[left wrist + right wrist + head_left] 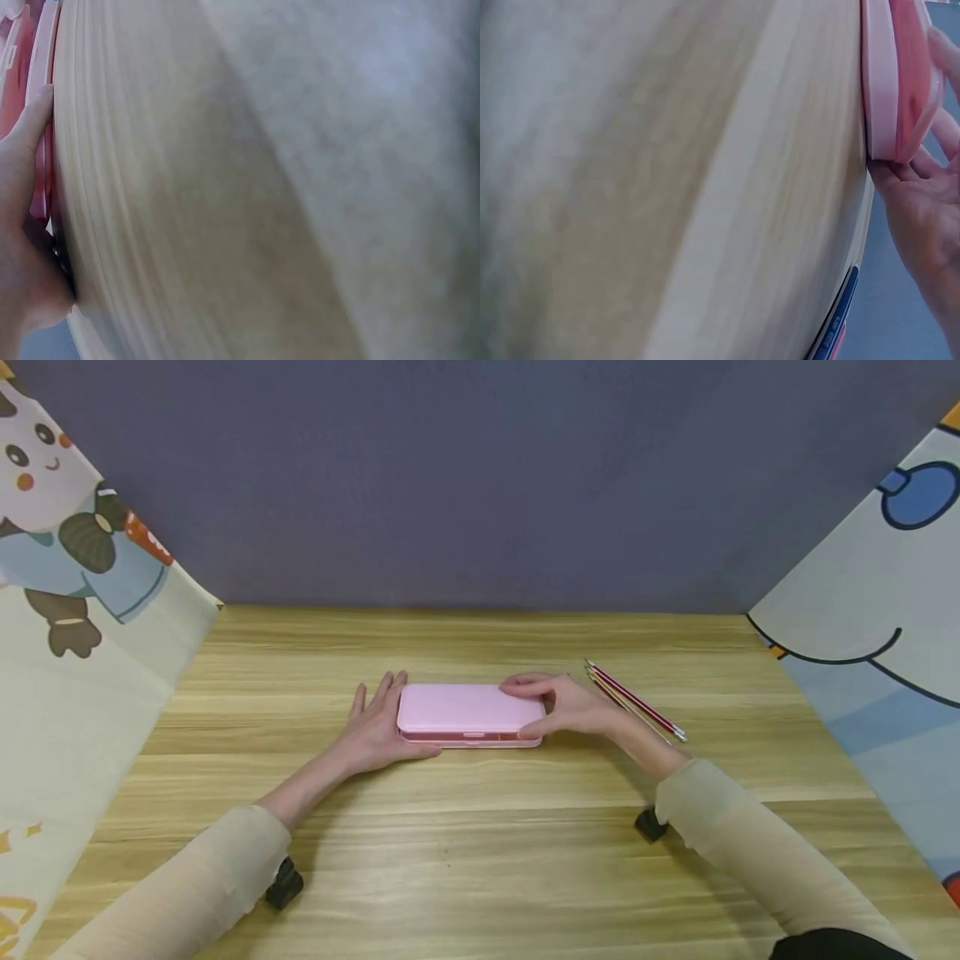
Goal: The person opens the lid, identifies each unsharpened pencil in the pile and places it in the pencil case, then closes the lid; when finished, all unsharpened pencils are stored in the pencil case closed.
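Note:
A pink pencil case [468, 708] lies on the table with its lid slightly raised along the front, leaving a narrow gap. At its left end is my left hand [372, 732]; the fingers are straight and spread, and the thumb lies along the front edge. The left wrist view shows that thumb [34, 120] against the case's side. My right hand [566, 703] grips the right end of the lid, fingers on top and thumb at the front corner. In the right wrist view, the fingers reach round the raised lid [915, 82]. The case's inside is mostly hidden.
Several pencils [637, 702] lie slantwise on the wooden table [465, 852], behind and beside the right forearm. A dark blue-grey panel [480, 485] stands along the back. Cartoon-printed panels [862, 602] flank both sides.

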A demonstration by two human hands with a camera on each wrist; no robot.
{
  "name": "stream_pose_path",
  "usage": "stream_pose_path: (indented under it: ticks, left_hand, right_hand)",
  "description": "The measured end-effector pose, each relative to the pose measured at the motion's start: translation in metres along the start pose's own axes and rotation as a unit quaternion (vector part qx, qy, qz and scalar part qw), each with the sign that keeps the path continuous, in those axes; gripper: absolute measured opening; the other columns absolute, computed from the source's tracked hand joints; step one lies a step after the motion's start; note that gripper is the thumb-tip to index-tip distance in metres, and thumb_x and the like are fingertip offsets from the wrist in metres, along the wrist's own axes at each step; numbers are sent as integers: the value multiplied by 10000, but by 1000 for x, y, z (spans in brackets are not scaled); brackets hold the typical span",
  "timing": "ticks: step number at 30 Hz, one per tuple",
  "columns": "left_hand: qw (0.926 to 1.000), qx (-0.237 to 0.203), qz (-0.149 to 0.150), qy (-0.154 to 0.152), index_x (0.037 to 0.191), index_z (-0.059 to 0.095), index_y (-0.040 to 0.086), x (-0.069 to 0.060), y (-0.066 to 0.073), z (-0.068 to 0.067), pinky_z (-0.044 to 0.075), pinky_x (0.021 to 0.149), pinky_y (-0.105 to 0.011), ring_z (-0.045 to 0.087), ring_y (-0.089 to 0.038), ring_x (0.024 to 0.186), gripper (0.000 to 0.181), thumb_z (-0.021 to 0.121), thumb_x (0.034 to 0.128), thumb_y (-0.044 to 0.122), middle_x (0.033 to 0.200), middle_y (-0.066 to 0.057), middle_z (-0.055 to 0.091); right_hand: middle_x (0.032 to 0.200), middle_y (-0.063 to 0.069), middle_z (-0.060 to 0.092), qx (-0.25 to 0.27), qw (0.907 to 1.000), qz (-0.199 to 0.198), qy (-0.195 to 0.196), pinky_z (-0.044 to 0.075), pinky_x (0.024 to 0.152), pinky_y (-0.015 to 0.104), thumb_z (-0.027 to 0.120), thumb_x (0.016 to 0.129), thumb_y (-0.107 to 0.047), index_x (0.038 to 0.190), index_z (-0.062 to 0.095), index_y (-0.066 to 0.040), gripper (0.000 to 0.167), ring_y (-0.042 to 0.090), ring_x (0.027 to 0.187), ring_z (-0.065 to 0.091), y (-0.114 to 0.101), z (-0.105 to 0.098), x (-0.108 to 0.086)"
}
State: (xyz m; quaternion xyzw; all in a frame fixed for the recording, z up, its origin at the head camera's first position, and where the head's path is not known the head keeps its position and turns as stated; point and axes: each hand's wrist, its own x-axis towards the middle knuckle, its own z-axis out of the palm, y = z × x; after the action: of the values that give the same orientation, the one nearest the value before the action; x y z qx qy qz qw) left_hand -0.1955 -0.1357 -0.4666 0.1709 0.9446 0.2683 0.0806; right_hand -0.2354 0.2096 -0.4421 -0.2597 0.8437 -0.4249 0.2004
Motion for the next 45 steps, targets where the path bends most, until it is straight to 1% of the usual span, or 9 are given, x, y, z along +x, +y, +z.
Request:
stream_pose_path:
  ticks: [5, 13, 19, 24, 27, 31, 34, 42, 45]
  left_hand:
    - [10000, 82, -27, -30, 1623, 131, -11, 1, 2, 0, -107, 1292, -603, 30, -354, 1630, 1317, 839, 725, 642, 1733, -192, 124]
    - [9999, 114, -6, 19, 1627, 96, -16, 2, 4, 1, -102, 1291, -612, 30, -361, 1629, 1336, 837, 731, 643, 1733, -199, 106]
    - [9995, 100, 215, 204, 1623, 123, 38, 1, 3, 3, -75, 1282, -649, 76, -400, 1619, 1284, 846, 738, 621, 1715, -215, 187]
    - [9982, 154, 524, 251, 1655, 116, 132, -3, 3, 3, -76, 1245, -722, 64, -464, 1602, 1217, 826, 782, 597, 1713, -233, 166]
    - [9967, 268, 723, 244, 1649, 210, 215, -5, 4, 2, -66, 1209, -779, 56, -516, 1582, 1089, 801, 815, 589, 1723, -233, 104]
    - [9953, 431, 840, 210, 1645, 241, 260, -8, 4, 1, -56, 1181, -815, 52, -547, 1566, 991, 756, 863, 585, 1736, -209, -8]
    - [9947, 531, 851, 229, 1650, 228, 247, -9, 4, 0, -38, 1180, -821, 67, -547, 1566, 971, 730, 889, 581, 1740, -194, -35]
    - [9937, 663, 869, 242, 1653, 216, 237, -9, 3, 2, -16, 1171, -833, 90, -560, 1559, 952, 697, 911, 590, 1739, -204, 6]
    - [9937, 696, 847, 241, 1653, 214, 236, -10, 4, 3, -8, 1173, -832, 96, -556, 1560, 950, 692, 914, 594, 1738, -206, 15]
  right_hand:
    - [1579, 94, 498, -515, 9982, -294, -7, 314, 1256, 541, 933, 744, -256, 1461, 575, -144, 809, 332, 1528, 377, -1, 4, 0]
    - [1555, 104, 509, -1372, 9887, -594, 62, 398, 1197, 524, 921, 741, -341, 1476, 559, -152, 841, 340, 1482, 435, -7, 5, -2]
    - [1575, 149, 449, -1685, 9831, -714, -96, 410, 1179, 529, 879, 777, -311, 1481, 562, -205, 780, 369, 1458, 437, -10, 6, -4]
    - [1588, 172, 415, -1839, 9803, -709, -158, 412, 1178, 533, 861, 780, -291, 1495, 543, -220, 786, 382, 1456, 425, -14, 8, -5]
    - [1580, 176, 412, -2563, 9628, -847, -100, 434, 1158, 539, 835, 819, -354, 1552, 462, -261, 828, 374, 1431, 447, -15, 13, -7]
    - [1568, 210, 402, -3915, 9117, -1247, 32, 445, 1151, 562, 701, 944, -488, 1635, 285, -257, 839, 390, 1422, 458, -15, 23, -13]
    - [1577, 224, 390, -4446, 8844, -1410, 140, 423, 1181, 562, 592, 1001, -541, 1656, 199, -228, 826, 395, 1455, 432, -14, 29, -15]
    - [1627, 228, 346, -4974, 8577, -1283, 226, 398, 1214, 538, 493, 1028, -586, 1665, 147, -217, 813, 400, 1507, 387, -13, 34, -14]
    - [1631, 239, 338, -5016, 8546, -1326, 217, 409, 1207, 539, 491, 1032, -576, 1664, 151, -201, 810, 416, 1505, 388, -13, 34, -14]
